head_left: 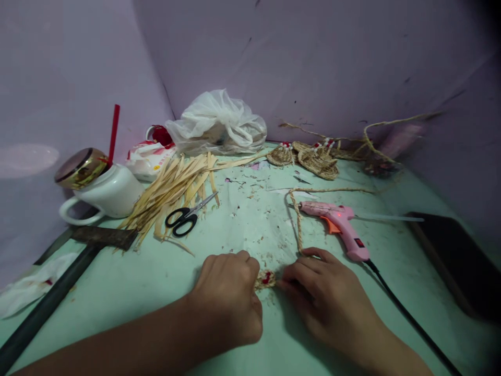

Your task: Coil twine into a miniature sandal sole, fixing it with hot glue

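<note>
Small woven straw piece (266, 279) with a red patch on its upper face, low on the pale green counter (227, 235), between the two hands. Left hand (230, 295) folded into a fist; its grip is closed on the piece's left end, which disappears behind the curled fingers. Right hand (323, 292) at the opposite end, fingers bent, thumb and fingertips right beside the rim (whether this grip pinches the straw or merely rests against it, I cannot tell). Only the middle of the piece shows in the gap between. Braided cord (299, 230) runs up from the right hand's fingers, passes close by the nozzle of a pink glue gun (326, 210), then bends off to the right. Gun on its side, orange trigger, small red light glowing, clear stick out the back, black cable trailing toward the near edge. Dark flat slab (454, 261) farther right. Left of centre: black-handled scissors (191, 213) just beside a heap of straw strips (176, 183); nearer, a hammer (104, 237); behind it, a white mug (115, 193). At the back, a knotted plastic bag (227, 125) and beaded woven pieces (317, 159).
</note>
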Tool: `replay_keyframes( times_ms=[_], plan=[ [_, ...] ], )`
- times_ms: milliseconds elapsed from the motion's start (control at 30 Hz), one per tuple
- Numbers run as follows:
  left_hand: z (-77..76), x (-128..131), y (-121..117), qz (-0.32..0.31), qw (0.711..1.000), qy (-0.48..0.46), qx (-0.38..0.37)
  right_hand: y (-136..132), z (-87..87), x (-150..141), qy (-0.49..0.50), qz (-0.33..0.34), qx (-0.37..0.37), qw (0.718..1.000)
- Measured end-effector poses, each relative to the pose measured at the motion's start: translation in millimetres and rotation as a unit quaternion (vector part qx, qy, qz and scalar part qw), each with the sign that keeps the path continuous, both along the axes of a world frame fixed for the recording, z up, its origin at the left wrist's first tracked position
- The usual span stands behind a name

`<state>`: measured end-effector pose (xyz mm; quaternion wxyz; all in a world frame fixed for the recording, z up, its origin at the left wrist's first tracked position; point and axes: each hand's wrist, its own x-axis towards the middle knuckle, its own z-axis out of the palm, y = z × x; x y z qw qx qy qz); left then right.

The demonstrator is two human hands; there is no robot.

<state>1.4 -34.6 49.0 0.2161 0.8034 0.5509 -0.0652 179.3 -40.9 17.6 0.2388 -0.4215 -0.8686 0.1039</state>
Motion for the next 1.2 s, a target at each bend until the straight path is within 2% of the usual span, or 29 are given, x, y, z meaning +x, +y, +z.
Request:
replay_keyframes(
  times_ms=[133, 400, 667, 900, 967, 1067, 1200],
  plan=[
    [-1.4, 0, -2, 0.0, 1.0, 0.001, 0.009, 1, -1.0, 2, -0.007, -0.013, -0.066, 0.998],
    [-2.0, -2, 2, -0.001, 1.0, -0.015, -0.001, 5, 3.2, 5, -0.023, 0.034, -0.097, 0.994],
    [-0.8, -2, 2, -0.013, 1.0, -0.018, -0.001, 3, 3.6, 3, -0.041, -0.002, -0.119, 0.992],
    [0.8, -2, 5, -0.031, 0.999, -0.015, -0.005, 2, 2.5, -4, -0.055, -0.097, -0.109, 0.988],
    [0.4, -2, 4, -0.034, 0.999, -0.016, -0.003, 0, 4.7, -7, -0.068, -0.104, -0.089, 0.988],
    [-1.7, -2, 3, -0.025, 0.999, -0.017, 0.009, -5, 7.6, -11, -0.024, -0.066, -0.047, 0.996],
    [-4.0, -2, 2, -0.03, 0.999, -0.02, 0.013, -9, 3.4, -15, 0.089, -0.02, -0.063, 0.994]
  ],
)
